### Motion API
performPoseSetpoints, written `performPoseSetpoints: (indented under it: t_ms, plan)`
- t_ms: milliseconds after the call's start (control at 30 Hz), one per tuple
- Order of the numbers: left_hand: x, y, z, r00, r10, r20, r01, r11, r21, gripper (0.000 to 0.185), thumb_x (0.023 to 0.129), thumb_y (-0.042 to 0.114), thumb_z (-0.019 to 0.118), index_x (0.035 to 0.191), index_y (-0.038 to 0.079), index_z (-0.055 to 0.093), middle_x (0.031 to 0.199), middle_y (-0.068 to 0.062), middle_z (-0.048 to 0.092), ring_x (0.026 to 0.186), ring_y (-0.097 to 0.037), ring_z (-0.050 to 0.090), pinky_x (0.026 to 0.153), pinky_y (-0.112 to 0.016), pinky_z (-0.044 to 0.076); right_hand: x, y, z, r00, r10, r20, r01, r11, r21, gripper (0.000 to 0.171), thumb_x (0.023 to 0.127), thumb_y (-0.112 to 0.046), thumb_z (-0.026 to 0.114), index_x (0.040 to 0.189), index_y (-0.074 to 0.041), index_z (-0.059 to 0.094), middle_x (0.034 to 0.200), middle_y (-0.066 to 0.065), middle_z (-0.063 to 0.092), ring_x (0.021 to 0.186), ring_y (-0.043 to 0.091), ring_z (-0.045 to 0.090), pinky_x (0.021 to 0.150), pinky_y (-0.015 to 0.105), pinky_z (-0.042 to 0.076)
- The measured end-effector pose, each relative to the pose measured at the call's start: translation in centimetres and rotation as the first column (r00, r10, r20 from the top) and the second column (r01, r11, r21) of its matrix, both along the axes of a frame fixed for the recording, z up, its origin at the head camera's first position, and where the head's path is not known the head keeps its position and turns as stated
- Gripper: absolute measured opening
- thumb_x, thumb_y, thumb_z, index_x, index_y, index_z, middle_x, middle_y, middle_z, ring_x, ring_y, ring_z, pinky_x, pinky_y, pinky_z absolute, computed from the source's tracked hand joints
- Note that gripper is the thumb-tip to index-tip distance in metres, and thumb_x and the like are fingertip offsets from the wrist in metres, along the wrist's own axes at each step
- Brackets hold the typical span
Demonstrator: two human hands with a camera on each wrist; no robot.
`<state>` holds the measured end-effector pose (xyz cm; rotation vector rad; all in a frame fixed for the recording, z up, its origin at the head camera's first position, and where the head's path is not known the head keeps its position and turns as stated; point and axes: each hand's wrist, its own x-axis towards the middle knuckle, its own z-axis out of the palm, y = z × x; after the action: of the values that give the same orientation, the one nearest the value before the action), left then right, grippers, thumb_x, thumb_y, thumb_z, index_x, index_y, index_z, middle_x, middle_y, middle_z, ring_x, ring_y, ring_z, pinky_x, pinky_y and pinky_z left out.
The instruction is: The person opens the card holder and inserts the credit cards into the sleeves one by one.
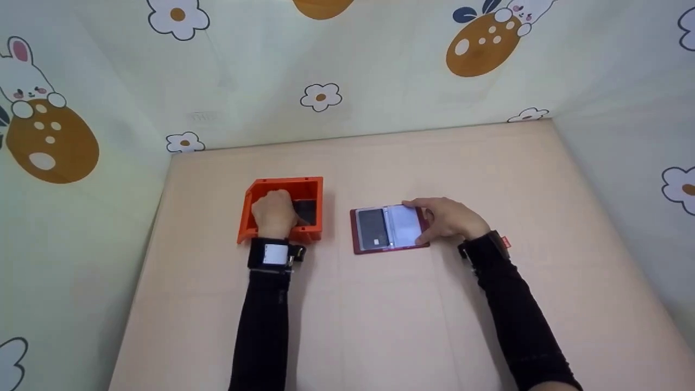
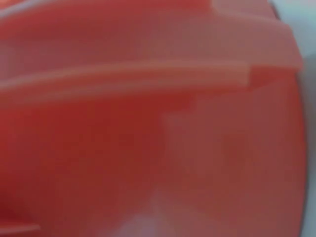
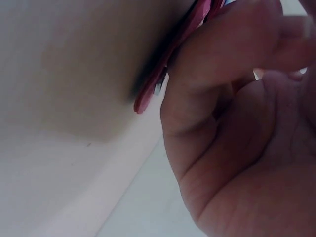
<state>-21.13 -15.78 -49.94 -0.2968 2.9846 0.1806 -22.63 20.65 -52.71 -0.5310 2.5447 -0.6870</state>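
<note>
An open card holder point(image 1: 398, 227) with a dark red cover and clear sleeves lies on the table. A dark grey card point(image 1: 373, 228) sits in its left sleeve, and the right side looks whitish. My right hand point(image 1: 450, 218) grips the holder's right edge, thumb at the near corner and fingers at the far one. In the right wrist view, the red cover point(image 3: 143, 101) shows beside that hand. My left hand point(image 1: 275, 214) reaches down into an orange bin point(image 1: 319, 203), its fingertips hidden. Next to its thumb, something dark and flat point(image 1: 305, 210) lies in the bin.
A pale cloth-covered table point(image 1: 391, 304) spreads around the bin and holder. Light fabric walls point(image 1: 260, 81) printed with rabbits and flowers rise behind it and at both sides. Blurred red bin wall point(image 2: 148, 148) fills most of the left wrist view.
</note>
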Motion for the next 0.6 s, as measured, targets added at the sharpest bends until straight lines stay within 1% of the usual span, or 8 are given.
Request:
performPoseSetpoints:
  t_ms: [133,233,433,533,600]
  plan:
    - [0.03,-0.14,0.01,1.0,-0.014,0.004,0.013,0.999,0.037,0.029,0.088,0.014,0.079,0.109,-0.004,0.072,0.086,-0.019,0.07,0.074,-0.032,0.065,0.082,-0.05,0.061,0.06,-0.02,0.05,1.0,-0.008,0.007,0.008,1.0,-0.006,0.094,0.071,-0.028,0.096,0.154,-0.026,0.052,0.136,0.015,0.06,0.117,0.031,0.051,0.112,0.054,0.042]
    - [0.11,-0.28,-0.05,1.0,-0.016,-0.007,0.017,0.997,0.074,0.032,0.086,0.018,0.084,0.106,-0.004,0.072,0.082,-0.017,0.069,0.073,-0.032,0.065,0.081,-0.049,0.061,0.01,-0.01,0.01,1.0,-0.009,0.008,0.009,1.0,-0.01,0.093,0.071,-0.028,0.096,0.153,-0.026,0.052,0.133,0.015,0.06,0.116,0.031,0.051,0.112,0.053,0.042]
    - [0.28,-0.65,-0.02,0.999,-0.029,-0.012,0.031,0.991,0.13,0.026,0.088,0.016,0.082,0.102,-0.004,0.072,0.074,-0.014,0.063,0.071,-0.031,0.064,0.079,-0.048,0.061,-0.11,0.05,-0.1,1.0,-0.009,0.006,0.009,1.0,-0.018,0.093,0.07,-0.028,0.097,0.152,-0.026,0.054,0.124,0.013,0.06,0.113,0.03,0.051,0.108,0.051,0.043]
    - [0.22,-0.81,0.07,0.999,-0.038,0.006,0.036,0.985,0.169,0.025,0.088,0.016,0.082,0.102,-0.003,0.073,0.069,-0.011,0.059,0.07,-0.031,0.064,0.077,-0.046,0.06,-0.15,0.1,-0.17,1.0,-0.004,-0.001,0.004,1.0,-0.024,0.093,0.07,-0.028,0.097,0.152,-0.025,0.054,0.12,0.012,0.059,0.111,0.03,0.051,0.105,0.05,0.043]
    - [0.11,-0.91,0.12,0.998,-0.045,0.032,0.037,0.977,0.212,0.025,0.089,0.018,0.082,0.1,-0.002,0.073,0.065,-0.009,0.055,0.07,-0.029,0.063,0.075,-0.043,0.059,-0.17,0.13,-0.15,1.0,-0.005,-0.007,0.004,1.0,-0.029,0.092,0.07,-0.027,0.097,0.152,-0.024,0.055,0.122,0.012,0.06,0.111,0.03,0.051,0.106,0.049,0.043]
